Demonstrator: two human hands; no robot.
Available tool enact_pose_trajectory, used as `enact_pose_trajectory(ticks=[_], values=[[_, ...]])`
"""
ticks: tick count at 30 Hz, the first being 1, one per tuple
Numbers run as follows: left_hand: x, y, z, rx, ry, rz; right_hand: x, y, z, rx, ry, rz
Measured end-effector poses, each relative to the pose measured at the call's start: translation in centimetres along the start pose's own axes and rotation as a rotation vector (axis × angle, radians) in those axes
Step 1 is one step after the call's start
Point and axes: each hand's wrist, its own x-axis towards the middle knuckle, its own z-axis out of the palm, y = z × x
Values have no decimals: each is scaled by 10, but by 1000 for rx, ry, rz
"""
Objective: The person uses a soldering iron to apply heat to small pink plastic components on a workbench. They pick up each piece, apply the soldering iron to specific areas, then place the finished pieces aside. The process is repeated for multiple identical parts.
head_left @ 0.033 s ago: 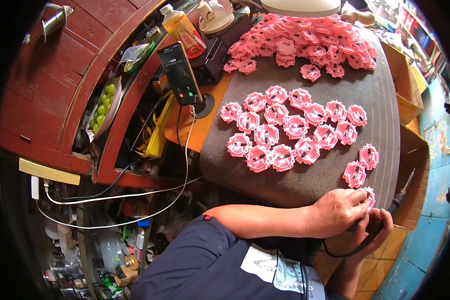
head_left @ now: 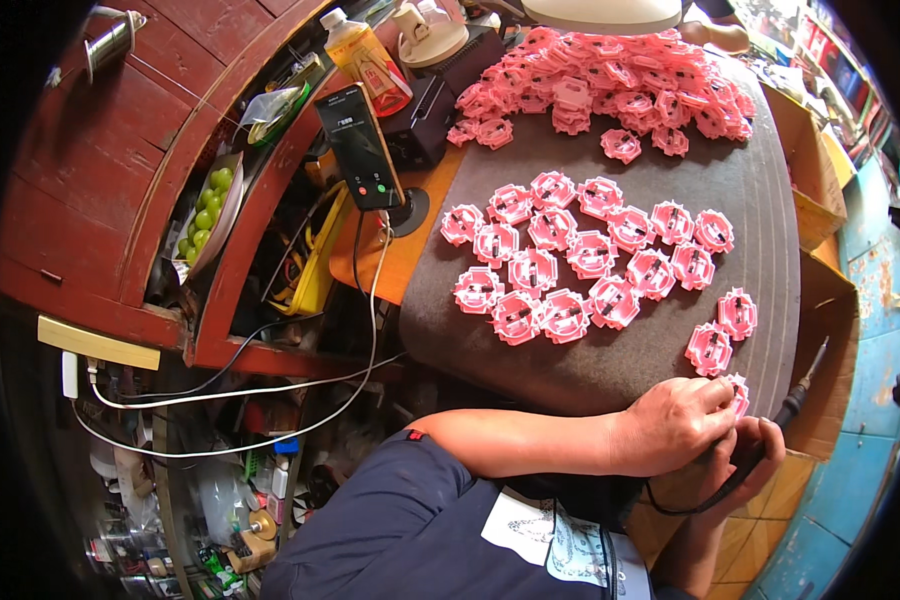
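My left hand [head_left: 675, 425] is closed at the near right edge of the grey mat [head_left: 590, 370], its fingertips on a pink plastic part [head_left: 739, 397] that they partly hide. Just below it, my right hand [head_left: 755, 455] grips a soldering iron [head_left: 792, 402] by its black handle, the metal tip pointing up and away from the part. The two hands meet, so some fingertips are hidden. Beyond them lie two pink parts [head_left: 708, 349] close together. Further left, several more pink parts [head_left: 565, 316] with small black pieces inside are spread out.
A big heap of pink parts [head_left: 610, 85] covers the mat's far end, under a white lamp [head_left: 602, 12]. Left stand a phone [head_left: 358, 150] on a holder, a drink bottle [head_left: 370, 65] and a solder spool [head_left: 110, 48]. Cardboard boxes [head_left: 832, 350] flank the right side. White cables [head_left: 240, 397] hang at left.
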Motion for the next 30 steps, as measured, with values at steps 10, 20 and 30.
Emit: enact_pose_trajectory(ticks=[10, 20, 30], values=[[4, -5, 2, -19, 0, -4, 0, 5, 2, 21, 36, 48], [9, -5, 6, 72, -3, 8, 5, 1, 3, -131, 24, -115], [5, -7, 8, 65, 7, 9, 5, 8, 1, -7, 6, -13]])
